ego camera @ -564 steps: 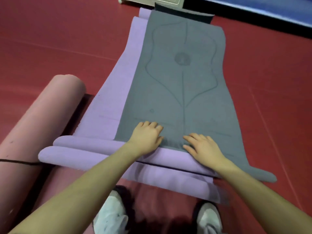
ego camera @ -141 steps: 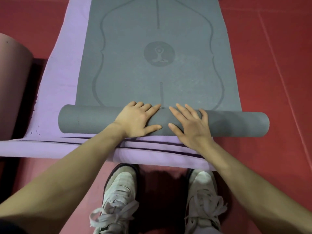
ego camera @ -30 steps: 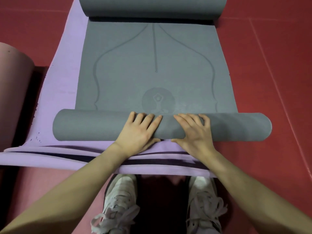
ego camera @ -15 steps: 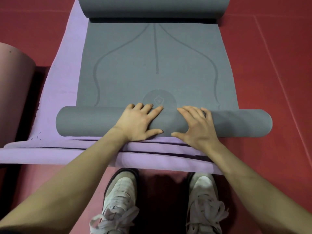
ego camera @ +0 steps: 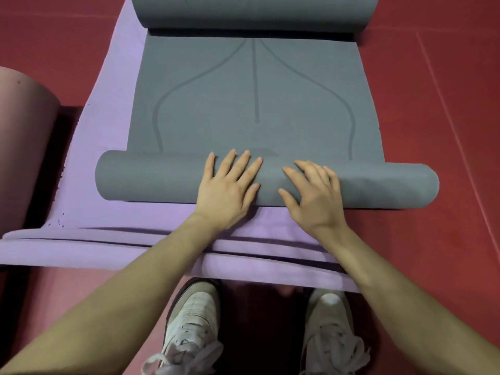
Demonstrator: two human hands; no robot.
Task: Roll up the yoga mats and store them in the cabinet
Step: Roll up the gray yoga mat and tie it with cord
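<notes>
A person's left hand (ego camera: 226, 192) and right hand (ego camera: 313, 194) lie flat, fingers straight and spread, pressing on the rolled near end of a grey yoga mat (ego camera: 254, 104), which lies on a purple mat (ego camera: 108, 125) spread over the red floor (ego camera: 443, 98). Compared with half a second ago, the roll (ego camera: 151, 175) has been pushed further along: the round emblem that showed just beyond the fingertips is now almost wholly swallowed, only its far rim visible, and more of the purple mat is bare at its near edge. A second ago the emblem was in full view. The far end of the grey mat is curled over on itself (ego camera: 254, 12), so perhaps half its length is left to roll. A rolled pink mat (ego camera: 24, 136) rests off the purple mat's left edge; the cabinet is not in view.
</notes>
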